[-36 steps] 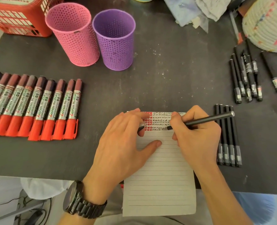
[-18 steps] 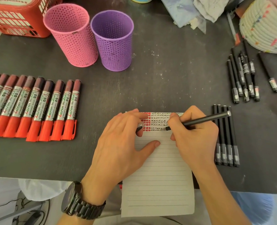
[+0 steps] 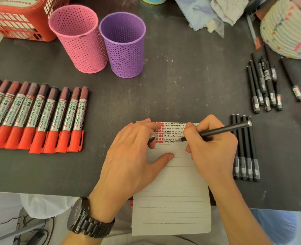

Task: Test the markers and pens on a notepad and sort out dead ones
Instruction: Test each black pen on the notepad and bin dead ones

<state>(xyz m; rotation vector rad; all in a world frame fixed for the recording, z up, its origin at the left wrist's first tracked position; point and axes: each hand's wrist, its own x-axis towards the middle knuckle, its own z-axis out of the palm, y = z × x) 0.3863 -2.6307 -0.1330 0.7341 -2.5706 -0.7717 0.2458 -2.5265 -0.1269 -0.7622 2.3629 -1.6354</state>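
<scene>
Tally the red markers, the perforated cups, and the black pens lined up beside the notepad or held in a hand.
Red permanent markers with silver labels: 10 in view
Perforated cylindrical cups, one pink cup, one purple cup: 2
Black pens in the neat row: 4
Black pen gripped by the right hand: 1
Total: 17

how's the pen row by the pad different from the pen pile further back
The pen row holds four pens lying parallel, side by side; the pen pile holds more, overlapping at mixed angles. The row lies close beside the notepad, partly behind the right hand; the pile lies well apart from it. Both are slim black pens.
</scene>
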